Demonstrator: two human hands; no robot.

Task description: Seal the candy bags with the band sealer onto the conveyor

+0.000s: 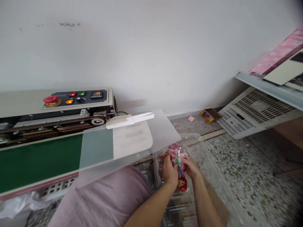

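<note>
A white wall [151, 47] backs the station, above a speckled floor [262, 176]. At left stands a sealing machine [30, 105] with a green conveyor belt [40, 164]. A clear plastic tub [201, 142] is on the floor beyond the belt's right end. At far right, a pale surface [272, 90] carries pink stock [281, 52]; slotted plastic crates [243, 124] are located below it. A translucent sheet [164, 127] projects from the belt end towards the tub, with a white plate [132, 142] on it. The control panel [88, 102] has lit buttons and a lit display.

The film-wrapped doll packet [177, 154] is located inside the tub's outline, near its far end, with the red-haired head towards the wearer. The left hand [169, 170] bears on its left side and the right hand [190, 166] on its right; both grips are closed on the packet. A small yellow box [206, 116] lies near the crates, with a pink card [191, 118] beside it on the floor.
</note>
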